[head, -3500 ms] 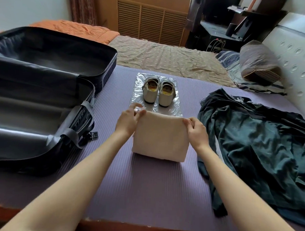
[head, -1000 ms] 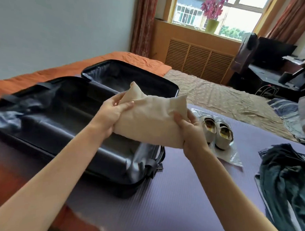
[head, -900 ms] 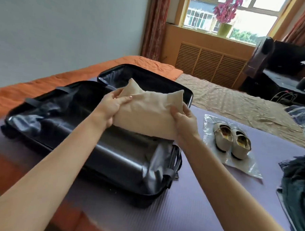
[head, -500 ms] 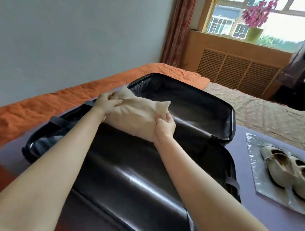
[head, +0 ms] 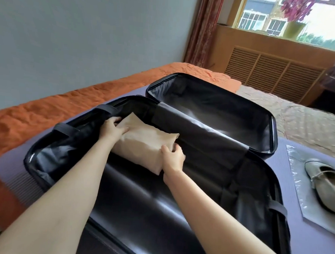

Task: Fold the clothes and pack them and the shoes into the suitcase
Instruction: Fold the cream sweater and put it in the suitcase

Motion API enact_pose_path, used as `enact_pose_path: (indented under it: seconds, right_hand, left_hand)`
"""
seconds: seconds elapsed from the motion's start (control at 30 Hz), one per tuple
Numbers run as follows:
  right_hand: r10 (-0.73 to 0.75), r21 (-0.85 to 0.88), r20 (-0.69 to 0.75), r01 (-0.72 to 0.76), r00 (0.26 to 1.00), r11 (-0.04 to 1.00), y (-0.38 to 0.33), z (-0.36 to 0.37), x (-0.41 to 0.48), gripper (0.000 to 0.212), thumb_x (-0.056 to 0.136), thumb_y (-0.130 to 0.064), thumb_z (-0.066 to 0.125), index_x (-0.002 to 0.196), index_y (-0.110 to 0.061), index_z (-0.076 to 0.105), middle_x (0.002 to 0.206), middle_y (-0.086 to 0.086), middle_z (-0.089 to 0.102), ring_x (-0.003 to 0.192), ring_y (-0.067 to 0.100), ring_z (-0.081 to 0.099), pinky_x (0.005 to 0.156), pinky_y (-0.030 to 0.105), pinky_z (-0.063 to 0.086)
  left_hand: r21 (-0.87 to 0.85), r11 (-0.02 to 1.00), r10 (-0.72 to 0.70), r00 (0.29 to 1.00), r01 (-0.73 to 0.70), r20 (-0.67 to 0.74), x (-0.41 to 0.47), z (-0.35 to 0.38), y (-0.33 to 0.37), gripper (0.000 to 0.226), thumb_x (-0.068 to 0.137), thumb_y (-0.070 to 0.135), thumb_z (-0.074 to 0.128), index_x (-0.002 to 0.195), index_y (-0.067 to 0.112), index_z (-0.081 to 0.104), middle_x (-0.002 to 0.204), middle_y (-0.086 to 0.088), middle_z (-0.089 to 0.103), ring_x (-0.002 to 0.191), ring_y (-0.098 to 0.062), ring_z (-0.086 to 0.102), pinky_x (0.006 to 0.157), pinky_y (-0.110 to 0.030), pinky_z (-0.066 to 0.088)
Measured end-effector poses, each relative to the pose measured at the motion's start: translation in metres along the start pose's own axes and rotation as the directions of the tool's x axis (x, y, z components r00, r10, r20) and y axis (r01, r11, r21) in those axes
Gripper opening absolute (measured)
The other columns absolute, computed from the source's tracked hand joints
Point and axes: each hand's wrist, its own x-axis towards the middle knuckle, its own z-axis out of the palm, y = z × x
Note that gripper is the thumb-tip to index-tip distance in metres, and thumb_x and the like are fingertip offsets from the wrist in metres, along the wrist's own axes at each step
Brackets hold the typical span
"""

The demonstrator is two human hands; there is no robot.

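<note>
One shoe (head: 322, 185) on plastic (head: 297, 159) beside suitcase (head: 148, 213)

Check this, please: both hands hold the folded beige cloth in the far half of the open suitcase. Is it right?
Not the far half. The head view shows the left hand and the right hand holding the folded beige cloth in the near half of the open suitcase.

The folded garment (head: 144, 145) is lying in the near half of the suitcase (head: 148, 213), toward its left end. Right of the suitcase, 1 shoe (head: 324, 185) is sitting on a plastic sheet (head: 296, 166); a blanket (head: 47, 116) is lying left of the suitcase.
</note>
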Motion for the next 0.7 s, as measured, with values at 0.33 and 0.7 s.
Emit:
enact_pose_path:
  seconds: [0.33,0.7]
  right_hand:
    - [0.023,-0.2,0.037,-0.015,0.999,0.98,0.003,-0.012,-0.023,0.062,0.088,-0.023,0.058,0.144,-0.02,0.031,0.135,0.009,0.021,0.121,0.028,0.028,0.106,0.035,0.033]
    - [-0.476,-0.599,0.117,0.445,0.871,0.666,0.005,-0.022,-0.022,0.07,0.09,-0.027,0.053,0.15,-0.03,0.018,0.148,-0.001,0.021,0.132,0.021,0.022,0.11,0.03,0.024]
  left_hand:
    - [0.206,0.967,-0.156,0.987,0.147,0.025,-0.016,-0.017,0.003,0.03,0.091,0.025,0.059,0.108,0.001,0.064,0.112,-0.019,0.061,0.112,-0.036,0.055,0.09,-0.04,0.044]
    - [0.423,0.872,0.325,0.938,-0.246,-0.125,-0.021,-0.003,0.006,0.026,0.091,0.015,0.056,0.116,0.009,0.062,0.12,-0.016,0.058,0.116,-0.033,0.047,0.094,-0.04,0.04]
